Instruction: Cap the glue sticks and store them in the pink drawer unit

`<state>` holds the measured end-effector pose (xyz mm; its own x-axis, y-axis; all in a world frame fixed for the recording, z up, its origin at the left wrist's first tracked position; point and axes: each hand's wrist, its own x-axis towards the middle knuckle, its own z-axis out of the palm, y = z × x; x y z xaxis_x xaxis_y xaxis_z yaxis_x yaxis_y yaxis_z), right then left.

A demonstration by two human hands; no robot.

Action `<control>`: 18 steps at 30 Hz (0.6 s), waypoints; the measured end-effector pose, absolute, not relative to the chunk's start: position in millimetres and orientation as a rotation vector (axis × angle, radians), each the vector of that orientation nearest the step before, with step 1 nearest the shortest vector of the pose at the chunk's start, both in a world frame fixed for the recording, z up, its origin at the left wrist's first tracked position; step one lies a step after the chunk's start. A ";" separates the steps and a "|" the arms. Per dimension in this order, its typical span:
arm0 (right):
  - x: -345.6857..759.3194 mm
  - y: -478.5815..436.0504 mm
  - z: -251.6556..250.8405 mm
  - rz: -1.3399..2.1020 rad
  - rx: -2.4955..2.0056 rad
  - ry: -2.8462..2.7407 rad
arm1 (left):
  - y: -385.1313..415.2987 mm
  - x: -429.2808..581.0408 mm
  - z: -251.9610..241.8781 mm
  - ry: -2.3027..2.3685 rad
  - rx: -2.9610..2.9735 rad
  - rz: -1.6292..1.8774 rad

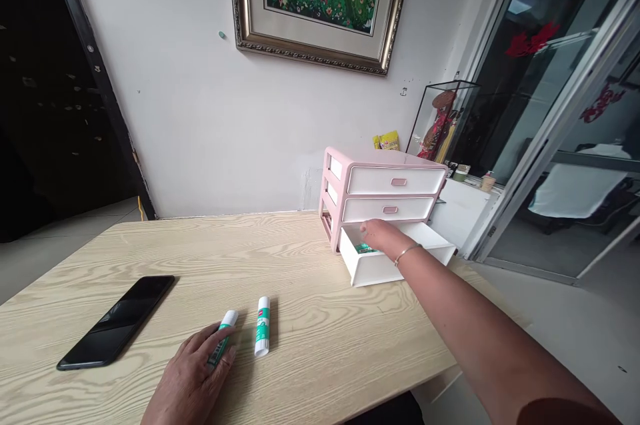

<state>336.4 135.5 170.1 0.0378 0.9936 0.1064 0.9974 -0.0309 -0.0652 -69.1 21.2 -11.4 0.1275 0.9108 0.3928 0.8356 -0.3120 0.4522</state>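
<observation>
My left hand (193,372) is closed around a glue stick (229,320) with a white cap and a green label, low over the wooden table. Just to its right stands a second glue stick (263,326), white and green with a small red mark, apart from the hand. My right hand (383,236) reaches into the pulled-out white bottom drawer (377,270) of a pink drawer unit (343,178). Something green and white (365,248) shows in the drawer right under that hand. The right fingertips are mostly hidden, so their grip is unclear.
A black phone (117,322) lies on the table (310,358) at the left. Both upper drawers of the unit are closed. Behind it are a yellow packet (387,140) and a glass display case (440,122). A framed picture (320,55) hangs on the wall.
</observation>
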 end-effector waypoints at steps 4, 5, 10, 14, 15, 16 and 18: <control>285.3 95.1 151.7 -0.013 -1.975 -2.156 | 21.1 -68.1 -12.7 1.768 2.227 0.908; 269.9 83.5 142.1 0.063 -1.897 -2.188 | 20.7 -67.4 -12.4 1.767 2.211 0.900; 202.6 44.3 91.0 0.355 -1.770 -2.287 | 13.3 -60.8 -4.1 1.789 2.117 0.953; 168.8 41.8 68.9 0.427 -1.692 -2.312 | 5.6 -55.1 4.8 1.830 1.991 0.978; 162.0 42.4 66.3 0.451 -1.657 -2.305 | 4.2 -53.9 7.0 1.816 1.960 0.984; 155.7 42.8 64.4 0.473 -1.615 -2.299 | 2.9 -52.6 9.3 1.799 1.930 0.994; 144.0 43.2 61.4 0.514 -1.527 -2.297 | 0.4 -50.1 14.7 1.755 1.887 1.008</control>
<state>144.0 43.2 61.4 -0.3682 0.9266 0.0760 0.8057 0.3588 -0.4713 -50.1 0.4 14.7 -0.0329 0.9683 0.2477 0.7021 -0.1540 0.6952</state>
